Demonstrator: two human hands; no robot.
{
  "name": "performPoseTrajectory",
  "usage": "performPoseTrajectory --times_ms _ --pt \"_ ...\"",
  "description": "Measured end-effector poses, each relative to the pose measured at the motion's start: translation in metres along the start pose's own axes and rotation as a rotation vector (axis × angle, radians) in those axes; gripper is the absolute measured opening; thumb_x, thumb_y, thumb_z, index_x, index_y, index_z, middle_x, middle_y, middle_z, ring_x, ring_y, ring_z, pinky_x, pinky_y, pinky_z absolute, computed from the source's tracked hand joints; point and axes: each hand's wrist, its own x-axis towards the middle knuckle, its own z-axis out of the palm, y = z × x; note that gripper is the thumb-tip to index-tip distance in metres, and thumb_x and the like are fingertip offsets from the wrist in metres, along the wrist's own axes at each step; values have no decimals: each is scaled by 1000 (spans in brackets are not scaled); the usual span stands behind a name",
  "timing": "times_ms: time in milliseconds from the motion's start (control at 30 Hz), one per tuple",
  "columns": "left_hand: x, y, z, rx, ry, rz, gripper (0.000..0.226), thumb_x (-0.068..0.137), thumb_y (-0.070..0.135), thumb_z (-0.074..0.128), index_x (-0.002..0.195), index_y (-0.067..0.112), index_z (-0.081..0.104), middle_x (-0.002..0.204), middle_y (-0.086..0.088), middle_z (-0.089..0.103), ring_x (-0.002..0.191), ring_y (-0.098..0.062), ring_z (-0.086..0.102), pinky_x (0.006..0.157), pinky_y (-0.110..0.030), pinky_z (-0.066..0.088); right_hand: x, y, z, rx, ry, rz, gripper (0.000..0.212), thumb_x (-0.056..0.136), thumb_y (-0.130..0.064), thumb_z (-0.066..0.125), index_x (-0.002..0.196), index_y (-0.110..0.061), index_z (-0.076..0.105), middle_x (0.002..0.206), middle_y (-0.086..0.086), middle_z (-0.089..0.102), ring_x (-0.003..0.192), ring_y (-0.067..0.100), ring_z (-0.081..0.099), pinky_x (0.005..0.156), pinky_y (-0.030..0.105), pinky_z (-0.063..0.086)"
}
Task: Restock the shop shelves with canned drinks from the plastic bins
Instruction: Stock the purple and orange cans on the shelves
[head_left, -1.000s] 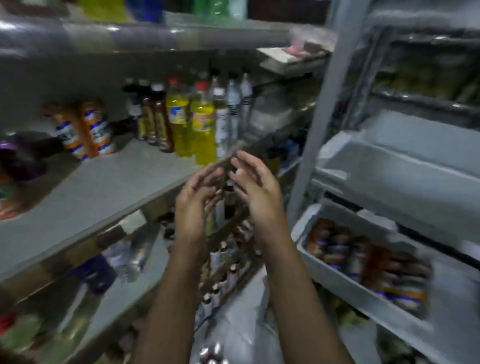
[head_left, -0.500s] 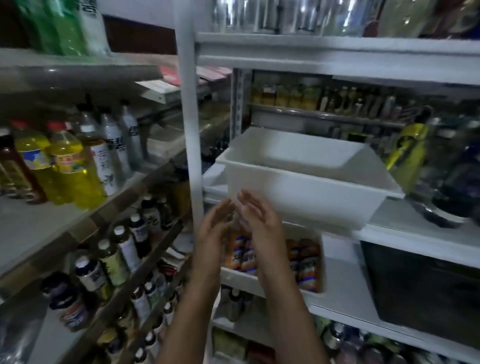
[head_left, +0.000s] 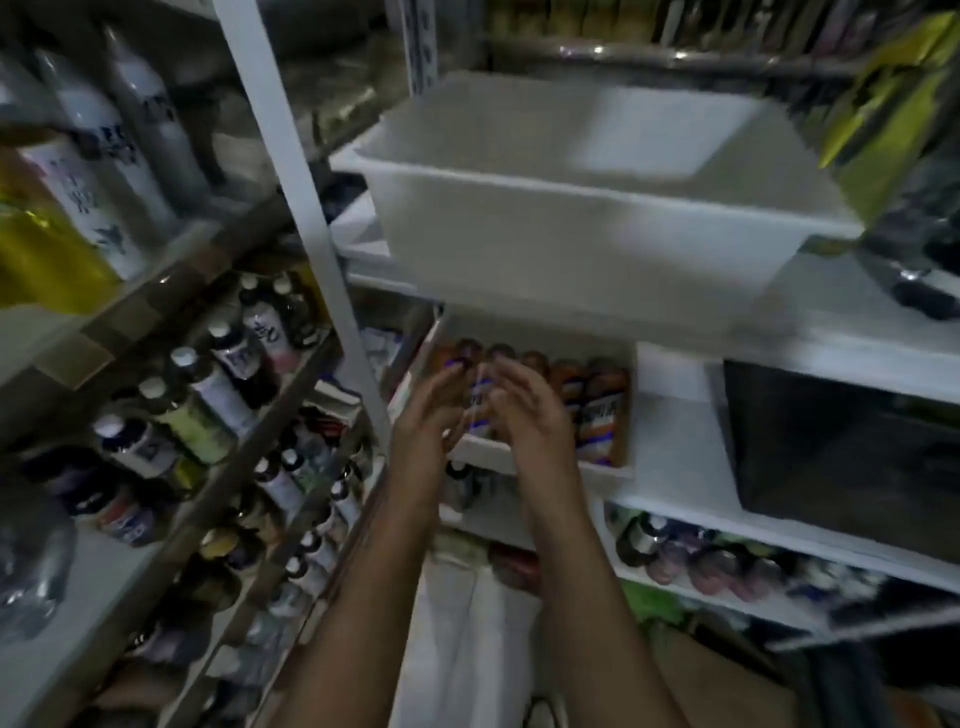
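Hands empty: left hand (head_left: 428, 415) and right hand (head_left: 527, 410) spread, palms facing, narrow gap between, gripping nothing. Canned drinks (head_left: 592, 400) sit in a row in the lower bin (head_left: 540, 462), right ahead of the fingertips, under the upper bin (head_left: 571, 234). Can axes run away from the person; upright or lying, can't tell through the blur. Left hand fronts the row's left end, right hand mid-row. Reach looks about equal.

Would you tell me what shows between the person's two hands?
Head view: nothing held; between left hand and right hand only canned drinks in the lower bin show.
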Motion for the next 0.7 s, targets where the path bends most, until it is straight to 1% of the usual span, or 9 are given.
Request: performPoseTrajectory --times_ms 33,100,133,233,333,400,467,600,700 --pt "-1 -7 -2 29 3 -16 42 99 -4 47 135 14 61 134 -4 65 120 -19 64 96 -29 55 -1 6 -6 0 11 13 31 99 -4 57 126 -18 64 125 -2 68 115 7 64 96 29 54" --pt "-2 -20 -7 68 12 -48 41 100 1 46 136 17 60 136 -1 64 124 -16 62 103 -33 51 -2 18 -18 4 48 48 33 99 -2 56 130 -11 62 121 -7 67 105 -5 65 90 22 53" --pt "-3 -26 -9 71 22 -67 41 101 2 46 135 18 61 136 0 64 124 -15 61 105 -36 50 -3 23 -24 -7 68 66 33 99 -3 56 131 -11 62 122 -7 67 107 -5 64 92 24 53" --pt "-4 -44 -15 82 29 -106 40 100 4 47 132 23 63 132 4 67 124 -13 61 108 -41 48 -6 42 -40 -60 119 104 32 99 -12 60 130 -19 64 130 -6 66 120 8 62 105 35 50" --pt "-7 -64 -21 95 26 -151 40 99 4 49 133 21 63 128 5 69 123 -12 62 110 -43 46 -11 60 -54 -69 174 155 32 98 -13 61 129 -21 64 126 -8 68 114 2 64 108 38 49" --pt "-11 -77 -24 102 20 -181 40 98 5 50 132 21 64 126 5 70 122 -12 63 110 -44 46 -15 69 -59 -77 200 188 32 97 -16 63 128 -27 66 124 -13 68 115 -2 62 108 38 49" --pt "-14 -88 -25 112 -2 -205 41 99 6 49 133 24 63 127 6 70 122 -11 63 111 -43 46 -20 75 -65 -68 221 196 33 97 -16 62 129 -27 65 126 -15 67 118 -2 61 109 39 48" --pt "-12 -98 -18 121 -53 -227 45 98 2 47 136 21 60 130 3 68 123 -9 62 106 -34 50 -22 80 -74 -55 252 210 34 97 -15 62 130 -24 64 130 -11 66 120 0 60 109 39 48" --pt "-8 -100 -11 145 -83 -218 45 98 4 48 137 21 60 130 4 68 122 -7 61 106 -33 51 -16 80 -82 -73 267 227 35 96 -16 63 130 -25 64 130 -11 65 120 0 59 106 37 50"
